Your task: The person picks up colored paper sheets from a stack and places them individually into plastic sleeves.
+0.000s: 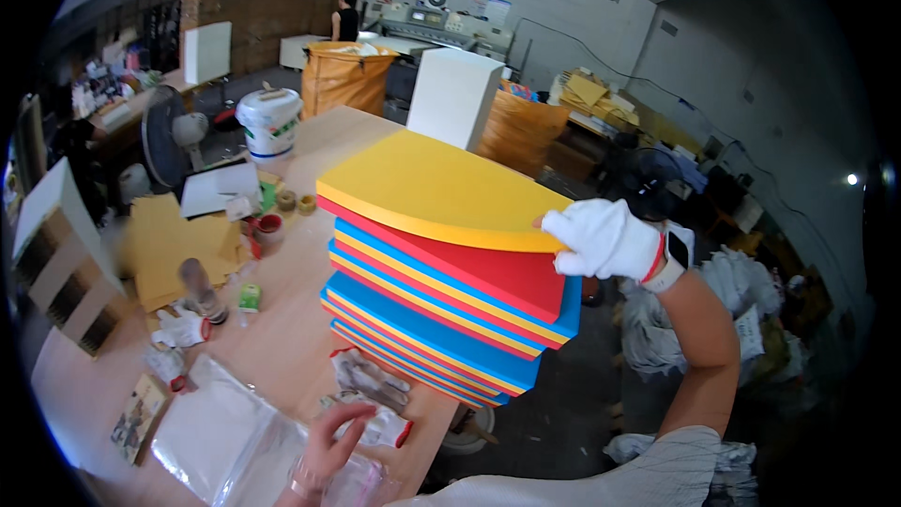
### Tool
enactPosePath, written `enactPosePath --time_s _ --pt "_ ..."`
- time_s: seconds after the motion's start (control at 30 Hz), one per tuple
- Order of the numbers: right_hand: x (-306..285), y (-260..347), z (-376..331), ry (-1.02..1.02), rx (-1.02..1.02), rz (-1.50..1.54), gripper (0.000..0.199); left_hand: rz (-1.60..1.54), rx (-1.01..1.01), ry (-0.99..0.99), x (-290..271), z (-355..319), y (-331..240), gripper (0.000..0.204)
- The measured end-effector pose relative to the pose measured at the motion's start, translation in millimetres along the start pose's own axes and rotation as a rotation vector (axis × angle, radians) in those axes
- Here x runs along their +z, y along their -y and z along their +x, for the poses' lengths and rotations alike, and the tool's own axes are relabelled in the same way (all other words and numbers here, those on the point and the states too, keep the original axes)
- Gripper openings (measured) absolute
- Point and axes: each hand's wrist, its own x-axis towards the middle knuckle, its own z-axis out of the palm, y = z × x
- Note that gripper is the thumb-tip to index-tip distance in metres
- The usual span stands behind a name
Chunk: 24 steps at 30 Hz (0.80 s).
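Observation:
A tall stack of coloured foam sheets [441,343], in blue, yellow and red layers, stands at the table's right edge. On top lies a yellow foam sheet [441,183], its right corner lifted a little off the red sheet [497,272] beneath. My right hand [605,239], in a white work glove, pinches that raised corner. My bare left hand [333,446] is low over the table with fingers loosely bent and apart, holding nothing. Beside it lie grey-white work gloves [369,380] with red cuffs and a pile of clear plastic bags [221,432].
On the wooden table [300,296] sit brown paper sheets [178,239], tape rolls [298,204], a green box [249,298] and a white bucket [269,122]. A white block [453,99] rises behind the stack. Plastic-wrapped bundles [732,291] fill the floor at right. Someone [345,17] stands far back.

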Motion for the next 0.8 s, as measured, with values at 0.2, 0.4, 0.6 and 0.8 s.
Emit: enactPosePath --time_s 0.2,0.4,0.6,0.8 --pt "-15.4 -21.8 8.9 -0.060 0.046 -0.057 0.040 -1.176 -0.323 0.347 100.6 175.1 -98.4 0.053" --pt "-6.2 -13.6 -20.6 -0.294 -0.094 0.053 0.037 -1.008 -0.342 -0.026 130.4 236.7 -121.8 0.046" --pt "122.1 -60.3 -76.7 -0.894 0.188 1.501 0.023 -0.917 -0.346 -0.177 127.3 256.4 -139.7 0.033" --pt "162.4 -96.6 -23.9 -0.257 0.422 2.619 0.053 -1.068 -0.241 -0.067 63.9 250.8 -146.5 0.035"
